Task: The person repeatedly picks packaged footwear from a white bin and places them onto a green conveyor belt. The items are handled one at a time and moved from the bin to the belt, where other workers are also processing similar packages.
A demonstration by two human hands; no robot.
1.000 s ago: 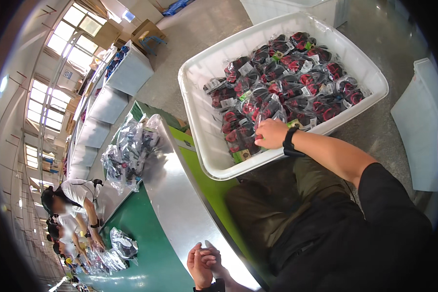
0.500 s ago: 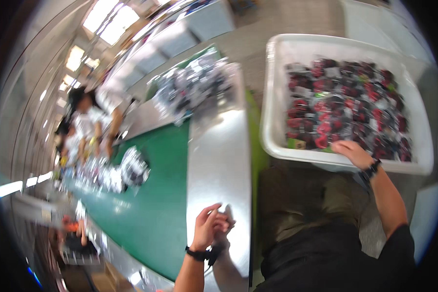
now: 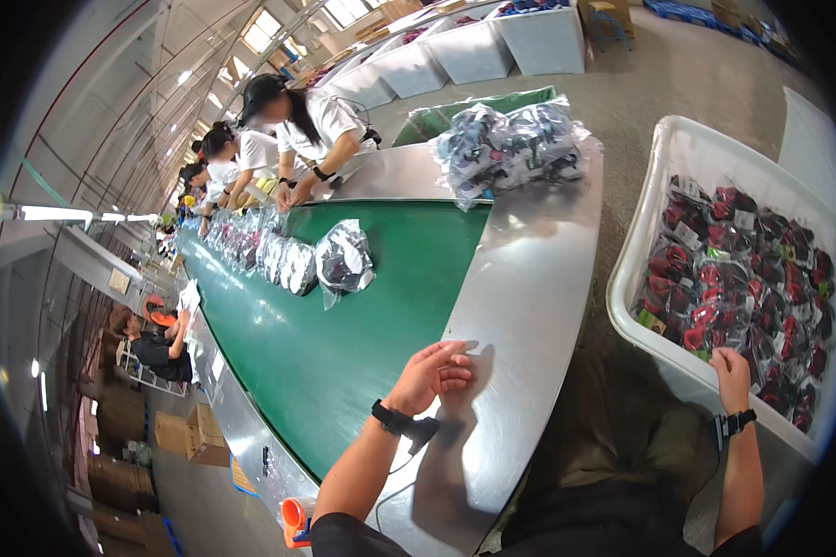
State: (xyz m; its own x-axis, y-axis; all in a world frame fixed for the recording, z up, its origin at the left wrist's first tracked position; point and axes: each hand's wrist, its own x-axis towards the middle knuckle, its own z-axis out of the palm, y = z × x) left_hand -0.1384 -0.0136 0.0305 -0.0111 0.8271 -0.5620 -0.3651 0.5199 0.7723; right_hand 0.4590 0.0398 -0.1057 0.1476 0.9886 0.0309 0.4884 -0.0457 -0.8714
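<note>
My left hand (image 3: 429, 379) hovers over the shiny metal border (image 3: 520, 306) beside the green conveyor belt (image 3: 390, 316). It is empty, with fingers apart and loosely bent. On the right, my right hand (image 3: 732, 373) has its fingers over the near rim of a large white plastic tub (image 3: 630, 325). Rows of clear-bagged red and black items (image 3: 715, 288) fill the tub; their exact kind is hard to make out. On the belt, the closest clear-bagged dark item (image 3: 344, 258) lies at the end of a line of similar bags (image 3: 251, 243).
A heap of clear bags (image 3: 511, 144) lies on the far metal corner, with a green bin (image 3: 418, 125) behind. Co-workers (image 3: 320, 130) line the belt's far side; a seated person (image 3: 158, 348) is at left. An orange tape dispenser (image 3: 295, 520) sits at the near edge.
My view has turned left, so the tub and belt sit farther right in the picture. My left hand remains empty over the metal border, and my right hand is still at the tub's rim.
</note>
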